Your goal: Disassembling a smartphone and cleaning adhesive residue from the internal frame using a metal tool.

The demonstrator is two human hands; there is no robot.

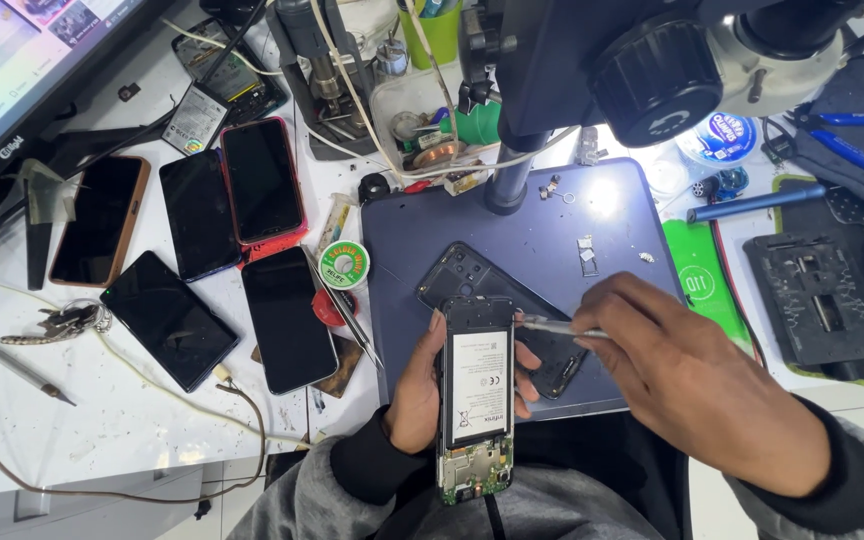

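An opened phone [476, 400] with its back removed is gripped upright in the left hand [418, 392], fingers wrapped around both long edges. A flat white-labelled battery fills most of the exposed body; below it, a green circuit board with small metallic parts is visible at the lower end. A thin metal tool [560, 326], smooth and silvery, is pinched in the right hand [687, 375], its tip touching the phone's upper right edge.

Just behind the phone, a dark glossy back cover [482, 282] with a camera cut-out lies on a matte blue-grey work mat [612, 210]. Small white fragments are scattered on the mat beyond the right hand.

To the left of the left hand, five glossy black-screened phones [202, 250] are laid on a white bench, one in a red case and one in a brown case. A round green solder-wick spool [344, 265] rests beside them. Further beyond the hands, a clear plastic tray [422, 115] holding coiled copper wire and small parts is seen, with a green cup [437, 35] behind it.
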